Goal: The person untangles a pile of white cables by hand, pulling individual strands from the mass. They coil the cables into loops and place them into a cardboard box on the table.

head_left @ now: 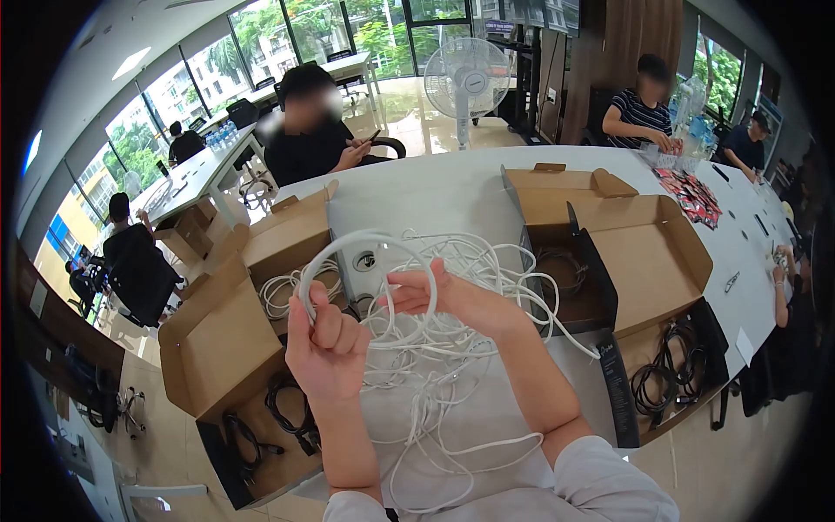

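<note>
My left hand (pixel 326 344) is closed around a white cable (pixel 358 236), which arches up in a large loop above the table. My right hand (pixel 448 300) has its fingers stretched out flat toward the left, and the right side of the loop passes across it. Below both hands a tangle of white cables (pixel 513 300) spreads over the table, with loose strands hanging toward my body. A white round-topped item (pixel 364 260) stands just behind the loop.
Open cardboard boxes flank the cables: a left box (pixel 204 335) with black cables (pixel 248 448), a right box (pixel 670 239) with black cables (pixel 665 370). Coiled cable lies in the far boxes. Red packets (pixel 689 196) lie far right. People sit around the white table (pixel 435 187); a fan (pixel 467 78) stands behind.
</note>
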`<state>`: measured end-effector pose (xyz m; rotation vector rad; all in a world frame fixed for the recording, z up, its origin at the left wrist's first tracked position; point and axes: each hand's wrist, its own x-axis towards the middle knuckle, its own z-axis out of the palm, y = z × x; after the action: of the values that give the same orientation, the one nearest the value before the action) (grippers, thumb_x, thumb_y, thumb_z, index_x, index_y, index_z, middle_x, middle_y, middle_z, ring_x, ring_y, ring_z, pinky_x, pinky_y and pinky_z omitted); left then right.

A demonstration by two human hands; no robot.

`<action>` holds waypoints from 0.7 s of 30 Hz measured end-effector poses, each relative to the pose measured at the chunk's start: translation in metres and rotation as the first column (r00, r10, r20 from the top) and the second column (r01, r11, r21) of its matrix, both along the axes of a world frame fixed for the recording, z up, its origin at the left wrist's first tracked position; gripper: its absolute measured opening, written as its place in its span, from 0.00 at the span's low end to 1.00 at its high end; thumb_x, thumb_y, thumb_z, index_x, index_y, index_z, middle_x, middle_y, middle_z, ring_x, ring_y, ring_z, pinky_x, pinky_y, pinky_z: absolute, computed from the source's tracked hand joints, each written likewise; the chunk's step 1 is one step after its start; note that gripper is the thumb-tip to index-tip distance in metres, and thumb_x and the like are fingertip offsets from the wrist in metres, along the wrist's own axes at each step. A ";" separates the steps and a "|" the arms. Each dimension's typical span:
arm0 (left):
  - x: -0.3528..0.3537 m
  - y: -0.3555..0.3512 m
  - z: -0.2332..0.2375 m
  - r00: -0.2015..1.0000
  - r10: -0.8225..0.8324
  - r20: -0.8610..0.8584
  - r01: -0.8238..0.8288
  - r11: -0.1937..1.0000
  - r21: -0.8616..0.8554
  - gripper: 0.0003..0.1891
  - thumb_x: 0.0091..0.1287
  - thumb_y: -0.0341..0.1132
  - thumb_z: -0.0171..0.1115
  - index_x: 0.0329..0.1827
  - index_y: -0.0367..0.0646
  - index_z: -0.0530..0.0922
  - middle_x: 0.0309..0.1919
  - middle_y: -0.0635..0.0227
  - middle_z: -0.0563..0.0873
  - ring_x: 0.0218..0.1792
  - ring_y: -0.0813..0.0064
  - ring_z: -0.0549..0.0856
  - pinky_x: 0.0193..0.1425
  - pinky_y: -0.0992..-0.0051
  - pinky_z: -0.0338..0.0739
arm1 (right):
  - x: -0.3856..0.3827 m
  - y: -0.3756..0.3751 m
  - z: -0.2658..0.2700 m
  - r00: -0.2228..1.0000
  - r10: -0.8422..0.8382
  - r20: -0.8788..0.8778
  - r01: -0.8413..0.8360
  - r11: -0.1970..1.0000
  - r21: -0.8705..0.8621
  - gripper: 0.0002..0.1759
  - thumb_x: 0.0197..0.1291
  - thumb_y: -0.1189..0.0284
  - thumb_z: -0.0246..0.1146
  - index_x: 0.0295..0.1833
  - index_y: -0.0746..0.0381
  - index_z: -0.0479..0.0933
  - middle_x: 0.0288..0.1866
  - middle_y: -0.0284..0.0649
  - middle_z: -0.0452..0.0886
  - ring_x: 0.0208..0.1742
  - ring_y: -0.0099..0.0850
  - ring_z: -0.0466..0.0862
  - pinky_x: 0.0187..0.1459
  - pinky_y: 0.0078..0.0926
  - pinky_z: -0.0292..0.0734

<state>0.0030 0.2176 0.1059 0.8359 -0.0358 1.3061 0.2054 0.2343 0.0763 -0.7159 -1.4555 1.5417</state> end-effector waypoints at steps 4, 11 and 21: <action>0.003 -0.001 0.008 0.986 0.167 -0.015 -0.167 0.969 -0.184 0.12 0.77 0.45 0.42 0.43 0.47 0.69 0.15 0.81 0.51 0.14 0.87 0.50 0.19 0.81 0.47 | 0.002 -0.003 0.017 0.935 0.139 -0.325 -0.158 0.987 -0.032 0.42 0.70 0.42 0.30 0.68 0.68 0.63 0.55 0.45 0.78 0.55 0.36 0.79 0.60 0.34 0.70; 0.014 0.000 0.007 0.972 0.191 -0.139 -0.222 0.941 -0.256 0.12 0.77 0.45 0.44 0.39 0.50 0.67 0.16 0.82 0.52 0.16 0.87 0.50 0.20 0.82 0.48 | -0.004 -0.016 0.024 0.969 -0.234 -0.073 0.245 0.946 0.214 0.25 0.75 0.62 0.46 0.64 0.71 0.68 0.36 0.39 0.81 0.37 0.27 0.84 0.43 0.23 0.79; 0.018 -0.007 0.009 0.929 0.095 -0.359 -0.157 0.976 -0.148 0.16 0.77 0.47 0.42 0.31 0.49 0.63 0.14 0.81 0.53 0.15 0.86 0.52 0.20 0.80 0.50 | -0.018 -0.022 0.026 0.782 -0.623 0.002 0.587 0.738 0.332 0.22 0.66 0.72 0.51 0.64 0.67 0.70 0.13 0.36 0.71 0.15 0.22 0.72 0.22 0.21 0.68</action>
<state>0.0210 0.2102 0.1147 0.9200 0.4170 1.2427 0.1876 0.2123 0.1026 -0.9743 -1.3189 0.7489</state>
